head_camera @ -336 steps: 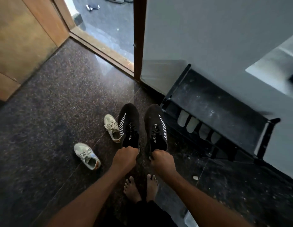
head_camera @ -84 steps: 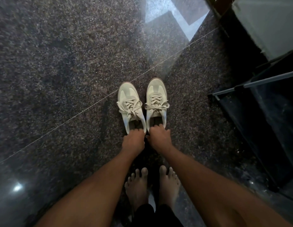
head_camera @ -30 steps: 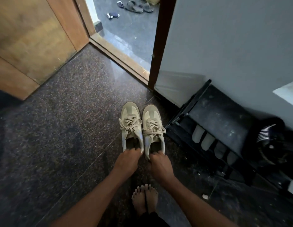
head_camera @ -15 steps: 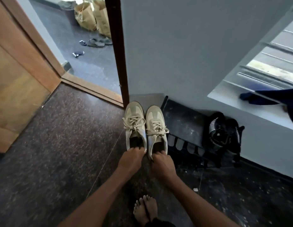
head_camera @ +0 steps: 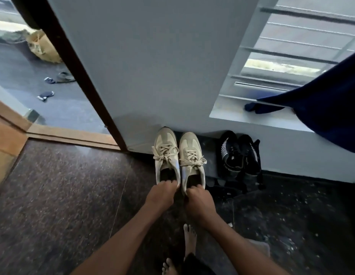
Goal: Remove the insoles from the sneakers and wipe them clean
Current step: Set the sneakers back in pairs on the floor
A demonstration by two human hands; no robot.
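Note:
Two cream lace-up sneakers are held side by side in the air, toes pointing toward the wall. My left hand grips the heel of the left cream sneaker. My right hand grips the heel of the right cream sneaker. Their openings look dark inside; no insole can be made out. A pair of black sneakers with white stripes rests on top of the black shoe rack against the wall, just right of the cream pair.
A dark speckled stone floor spreads to the left. An open doorway with a wooden threshold is at far left, with sandals outside. A window sill and a dark blue cloth are at right. My bare feet stand below.
I have lifted the cream sneakers higher and carried them toward the wall, over the shoe rack's left end. The view has tilted up, so the window and the black sneakers show more fully.

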